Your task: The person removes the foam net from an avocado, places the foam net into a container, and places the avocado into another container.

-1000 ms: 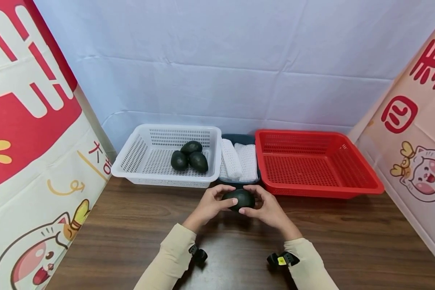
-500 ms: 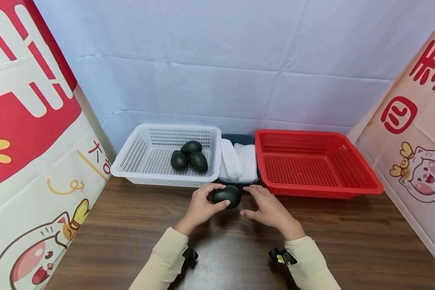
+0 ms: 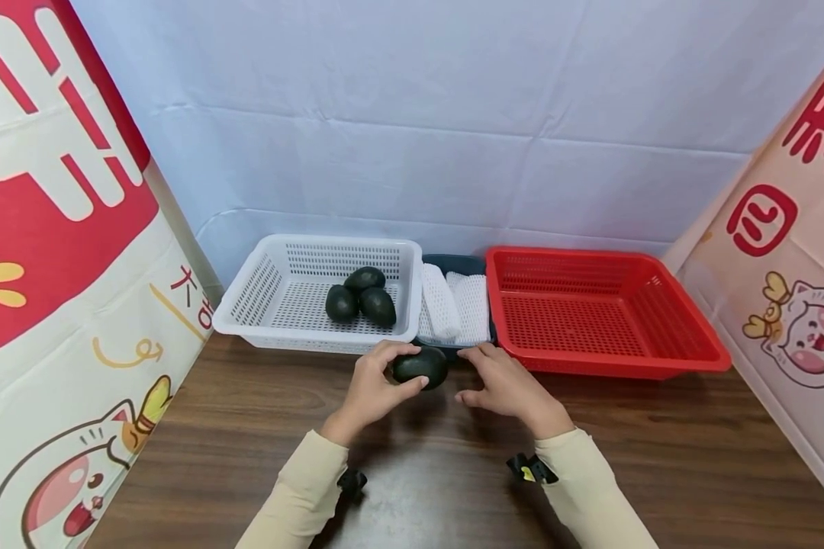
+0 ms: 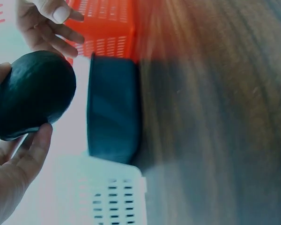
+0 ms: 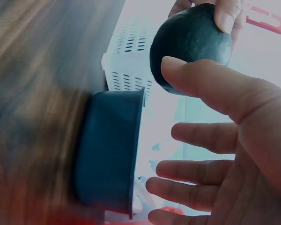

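Between thumb and fingers my left hand grips a dark green avocado, held above the table just in front of the baskets. The left wrist view shows the same avocado pinched from two sides. Just to its right is my right hand, fingers spread and apart from the fruit in the head view. In the right wrist view the right hand has its fingers extended and holds nothing. Three more avocados lie together in the white basket.
A dark blue bin with white foam net sleeves stands between the white basket and a red basket. The wooden table stretches in front. Printed cloths hang at both sides.
Both hands held the avocado a second ago. My right hand has let go of it, and my left hand has carried it leftward.
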Demonstrator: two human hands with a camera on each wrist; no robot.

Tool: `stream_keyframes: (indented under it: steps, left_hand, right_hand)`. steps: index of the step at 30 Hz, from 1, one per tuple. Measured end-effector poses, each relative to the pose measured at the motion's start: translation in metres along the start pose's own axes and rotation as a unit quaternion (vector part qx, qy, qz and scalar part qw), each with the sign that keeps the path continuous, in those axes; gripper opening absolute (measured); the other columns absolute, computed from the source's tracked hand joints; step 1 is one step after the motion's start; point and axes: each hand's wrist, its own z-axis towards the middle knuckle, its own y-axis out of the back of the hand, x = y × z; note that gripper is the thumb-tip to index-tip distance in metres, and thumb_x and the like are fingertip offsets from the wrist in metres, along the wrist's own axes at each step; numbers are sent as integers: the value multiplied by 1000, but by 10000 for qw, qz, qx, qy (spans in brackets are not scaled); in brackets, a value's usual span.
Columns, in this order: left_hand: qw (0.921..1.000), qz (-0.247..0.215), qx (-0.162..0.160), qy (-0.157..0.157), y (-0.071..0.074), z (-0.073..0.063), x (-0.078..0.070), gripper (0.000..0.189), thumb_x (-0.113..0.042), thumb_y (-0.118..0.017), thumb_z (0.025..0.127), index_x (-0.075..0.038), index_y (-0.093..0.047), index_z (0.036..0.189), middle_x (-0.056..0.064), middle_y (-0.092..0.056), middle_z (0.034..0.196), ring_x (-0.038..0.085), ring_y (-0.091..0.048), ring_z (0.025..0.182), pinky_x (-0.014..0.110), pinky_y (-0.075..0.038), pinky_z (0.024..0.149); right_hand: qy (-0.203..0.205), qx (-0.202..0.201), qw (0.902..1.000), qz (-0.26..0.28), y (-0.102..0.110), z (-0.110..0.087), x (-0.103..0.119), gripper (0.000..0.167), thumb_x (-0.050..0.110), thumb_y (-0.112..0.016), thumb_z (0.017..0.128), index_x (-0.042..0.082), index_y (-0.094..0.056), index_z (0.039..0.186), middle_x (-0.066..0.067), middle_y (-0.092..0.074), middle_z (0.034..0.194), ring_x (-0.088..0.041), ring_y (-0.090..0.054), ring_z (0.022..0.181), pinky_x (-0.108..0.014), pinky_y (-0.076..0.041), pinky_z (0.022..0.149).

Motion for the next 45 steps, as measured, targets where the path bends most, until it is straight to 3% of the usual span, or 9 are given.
stream_keyframes:
  steps: [6,16,25,30,33,40,45]
  left_hand:
    - [9996,-125,-228,-134,12,9,1,39,-13,-81,71,-10,-66,108,3,-61,105,17,-57,93,28,-49,64]
    - [9967,276,-763,-91,37,23,3,41,-13,-81,69,-10,-67,108,3,-61,108,16,-57,92,29,-49,63]
    - [9938,493,-1000,-16,51,33,21,40,-7,-80,71,-4,-66,109,10,-59,110,19,-56,93,32,-49,65]
    - [9912,743,-1096,37,54,37,27,38,-7,-81,71,-4,-66,106,12,-60,108,20,-53,82,33,-44,63]
    - [9894,927,-1115,84,57,39,29,37,-7,-81,71,-3,-66,104,13,-61,105,21,-51,77,34,-43,62]
    - [9867,1291,-905,392,61,43,34,36,-10,-80,73,-3,-66,106,15,-61,104,26,-55,83,36,-47,62]
    - [9832,1533,-665,735,64,47,35,36,-12,-78,76,-3,-66,108,18,-60,109,32,-54,102,45,-43,81]
  right_hand:
    - [-66,111,9999,32,5,11,4,64,31,-79,73,3,-55,125,-13,-54,117,-27,-50,105,-43,-45,86]
    - [86,194,9997,-78,8,23,6,64,34,-77,75,2,-54,126,-13,-53,119,-26,-51,106,-41,-44,88]
    - [135,248,9994,-191,9,31,6,64,35,-77,75,3,-54,126,-13,-54,119,-25,-51,107,-40,-44,88]
    - [70,287,9994,-170,9,32,8,64,34,-77,75,3,-54,127,-13,-54,120,-25,-51,108,-41,-43,89]
    - [26,329,9993,-155,8,33,9,64,34,-76,75,3,-54,127,-13,-53,120,-25,-50,108,-41,-43,90]
    - [13,309,9994,-143,5,32,8,65,34,-77,75,3,-54,126,-12,-54,119,-24,-51,106,-40,-43,89]
    - [29,301,9994,-147,5,32,7,64,35,-77,75,4,-54,127,-12,-54,119,-24,-51,107,-40,-43,89]
